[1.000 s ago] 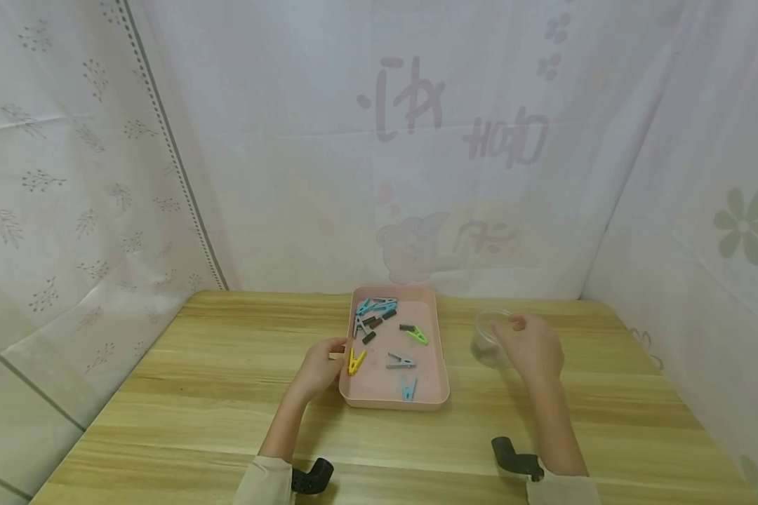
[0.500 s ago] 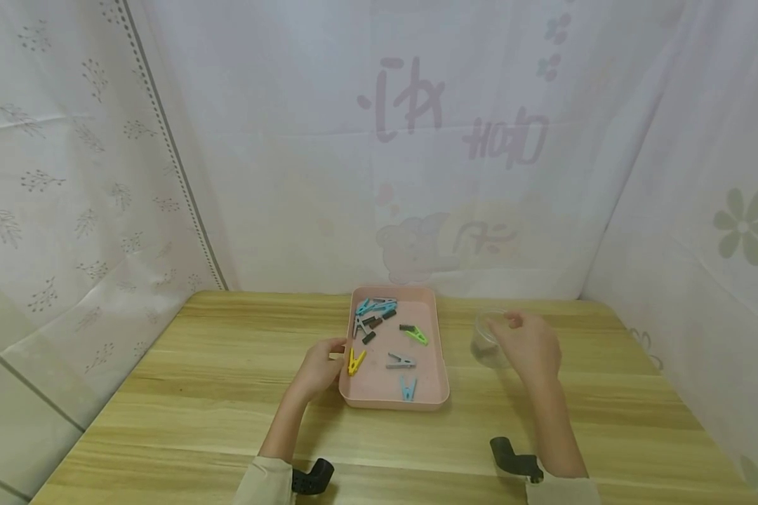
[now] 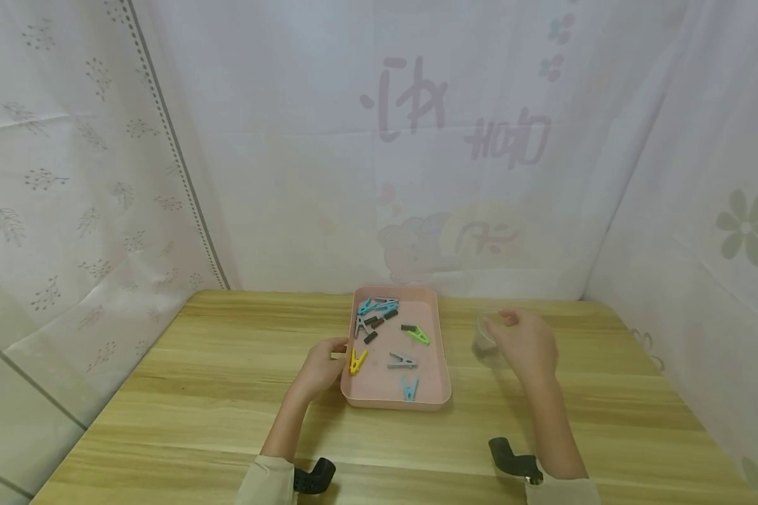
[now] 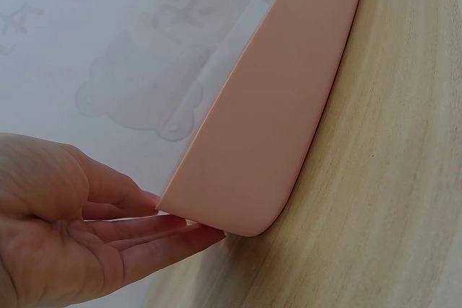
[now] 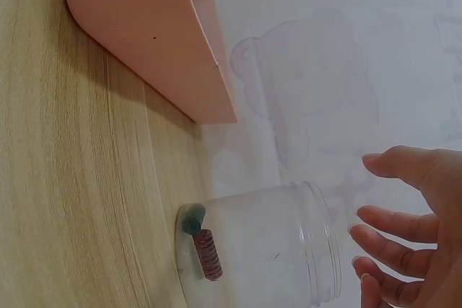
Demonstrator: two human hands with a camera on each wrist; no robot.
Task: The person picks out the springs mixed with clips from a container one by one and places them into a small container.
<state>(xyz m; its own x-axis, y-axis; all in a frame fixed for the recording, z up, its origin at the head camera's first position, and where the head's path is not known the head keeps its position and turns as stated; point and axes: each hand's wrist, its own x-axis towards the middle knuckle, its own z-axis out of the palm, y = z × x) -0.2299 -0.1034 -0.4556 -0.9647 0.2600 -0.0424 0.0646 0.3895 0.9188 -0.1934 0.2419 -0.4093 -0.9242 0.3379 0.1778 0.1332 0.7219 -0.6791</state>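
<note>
While we angle our bare left forearm (image 3: 284, 431) and bare right forearm (image 3: 557, 431) forward and inward, our left hand (image 3: 317, 366) extends its nearly straight fingers (image 4: 170, 250) close together, and our right hand (image 3: 530, 348) hangs aloft, thumb (image 5: 408, 165) apart from four loosely bent fingers.

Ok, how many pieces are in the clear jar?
2 that show, near the base of the clear jar: a dark green piece and, beside it, a reddish-brown ridged piece. More may be hidden beyond the frame edge.
</note>
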